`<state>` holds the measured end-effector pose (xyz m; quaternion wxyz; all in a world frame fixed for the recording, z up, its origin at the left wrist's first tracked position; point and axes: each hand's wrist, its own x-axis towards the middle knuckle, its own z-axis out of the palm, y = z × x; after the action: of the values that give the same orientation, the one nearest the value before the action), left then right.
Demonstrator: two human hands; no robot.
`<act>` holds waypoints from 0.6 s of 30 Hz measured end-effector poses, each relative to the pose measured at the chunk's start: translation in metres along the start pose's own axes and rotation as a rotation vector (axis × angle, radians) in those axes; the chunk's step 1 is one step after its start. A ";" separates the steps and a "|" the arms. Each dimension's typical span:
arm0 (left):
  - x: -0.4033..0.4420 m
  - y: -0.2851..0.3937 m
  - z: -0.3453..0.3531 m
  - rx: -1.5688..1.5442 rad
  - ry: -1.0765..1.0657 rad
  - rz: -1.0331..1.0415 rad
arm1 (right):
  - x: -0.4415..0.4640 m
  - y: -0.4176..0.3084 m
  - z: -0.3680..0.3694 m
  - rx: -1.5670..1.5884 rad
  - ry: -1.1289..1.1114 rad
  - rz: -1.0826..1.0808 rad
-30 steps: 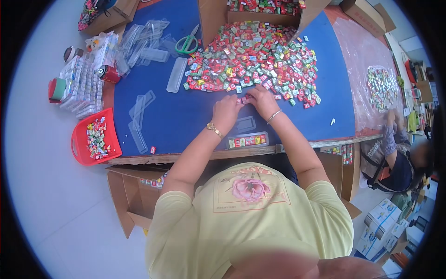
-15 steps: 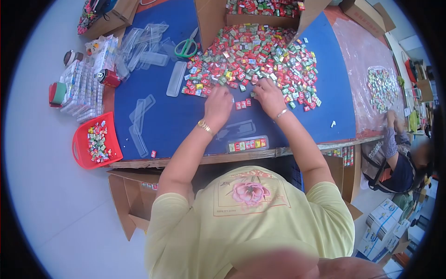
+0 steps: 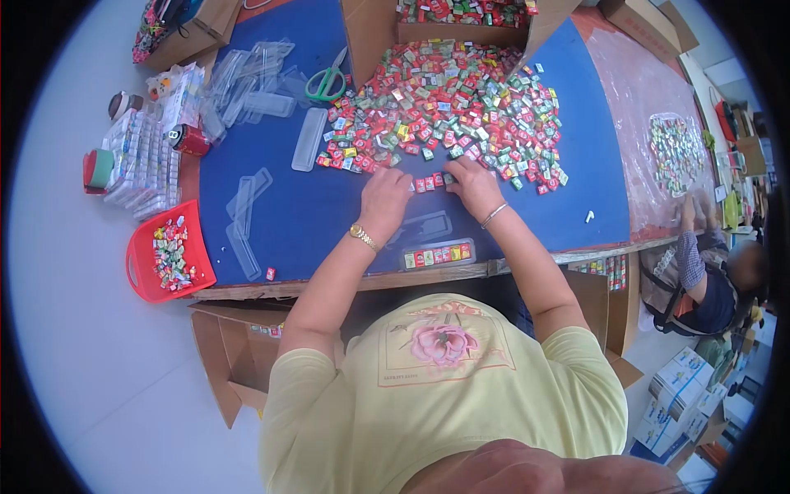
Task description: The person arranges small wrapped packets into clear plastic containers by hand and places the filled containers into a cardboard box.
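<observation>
A short row of small red pieces [image 3: 429, 183] lies on the blue table surface between my hands. My left hand [image 3: 385, 198] is at the row's left end, its fingers closed around a small piece that is mostly hidden. At the right end, my right hand [image 3: 475, 188] has its fingers closed on a small green piece [image 3: 448, 178]. Just beyond the hands spreads a large pile of small coloured pieces [image 3: 444, 107]. Nearer my body, a clear tray [image 3: 439, 255] holds a row of several pieces, with an empty clear tray [image 3: 424, 227] behind it.
Green-handled scissors [image 3: 326, 84] and clear plastic trays [image 3: 267, 104] lie at the back left. A red bin [image 3: 200, 262] of pieces stands at the left edge. An open cardboard box [image 3: 461, 34] is behind the pile. At the right, another person [image 3: 708, 284] sits by more pieces.
Both hands were joined at the small pieces, then parted to the pile; now they are back at both ends of the row, which has grown longer.
</observation>
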<state>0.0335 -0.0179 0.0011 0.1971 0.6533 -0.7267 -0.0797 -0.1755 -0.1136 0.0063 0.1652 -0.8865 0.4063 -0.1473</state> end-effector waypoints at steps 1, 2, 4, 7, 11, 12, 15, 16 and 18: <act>-0.004 0.003 0.001 -0.016 0.013 -0.017 | 0.000 0.002 0.001 0.026 -0.047 0.001; -0.007 0.006 0.003 -0.032 0.027 -0.035 | 0.000 0.003 0.002 0.052 -0.094 0.002; -0.006 0.007 0.004 -0.047 0.043 -0.054 | 0.004 0.005 0.004 0.076 -0.141 -0.001; -0.004 0.008 0.006 -0.079 0.099 -0.005 | 0.005 0.002 0.005 0.039 -0.013 -0.174; -0.003 0.011 0.010 -0.099 0.103 0.026 | 0.005 0.002 0.007 0.104 -0.089 -0.124; -0.003 0.012 0.010 -0.101 0.104 0.025 | 0.005 0.002 0.005 0.102 -0.090 -0.124; -0.003 0.016 0.010 -0.126 0.113 -0.004 | 0.002 0.001 -0.005 0.153 -0.062 0.006; -0.002 0.018 0.012 -0.127 0.114 -0.007 | 0.006 0.005 -0.007 0.152 -0.065 0.004; 0.001 0.021 0.015 -0.116 0.112 -0.045 | 0.025 0.018 -0.010 0.023 0.048 -0.082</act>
<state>0.0079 -0.0181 -0.0041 0.2728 0.6605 -0.6938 -0.0895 -0.1761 -0.1456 0.0108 0.1594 -0.8967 0.3716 -0.1801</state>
